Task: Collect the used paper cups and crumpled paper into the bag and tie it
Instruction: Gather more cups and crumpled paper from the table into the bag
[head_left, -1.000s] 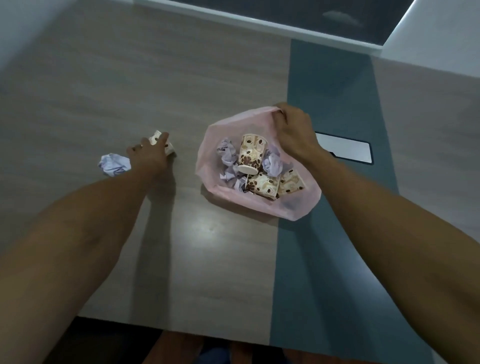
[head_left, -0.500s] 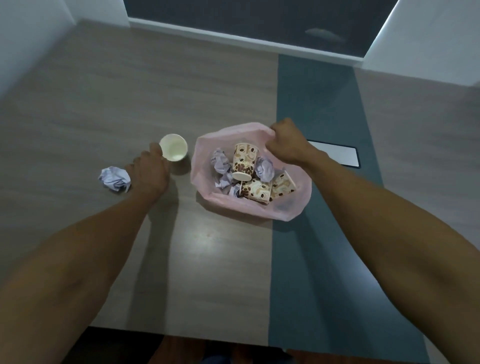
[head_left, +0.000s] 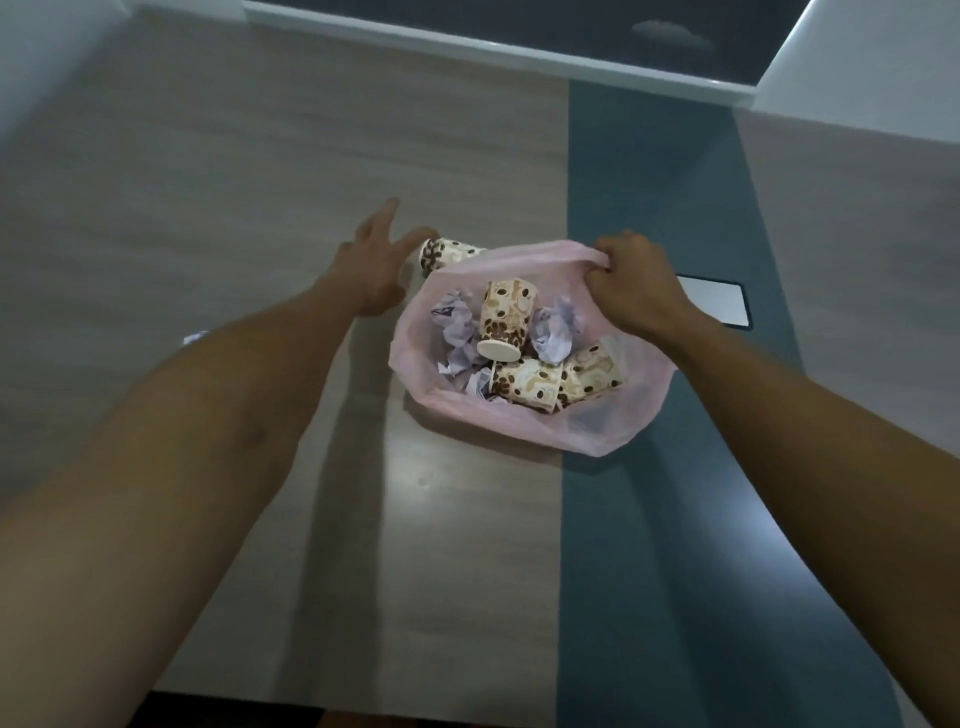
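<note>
A pink plastic bag (head_left: 524, 428) lies open on the table. Inside it are three coffee-bean paper cups (head_left: 506, 314) and several crumpled papers (head_left: 555, 332). My right hand (head_left: 631, 283) grips the bag's far rim and holds it up. Another paper cup (head_left: 449, 253) lies on its side at the bag's far left rim. My left hand (head_left: 375, 265) is right beside that cup with its fingers spread, and one fingertip is close to or touching it. A crumpled paper (head_left: 195, 339) peeks out from behind my left forearm.
The table (head_left: 208, 182) is pale wood with a teal stripe (head_left: 639, 208) under the bag's right side. A flat white rectangular panel (head_left: 719, 307) lies just right of my right hand. White walls and a dark window bound the far edge.
My left hand carried the cup from the table to the bag's far left rim and opened its fingers. The cup now lies on its side. My right hand kept its hold on the rim.
</note>
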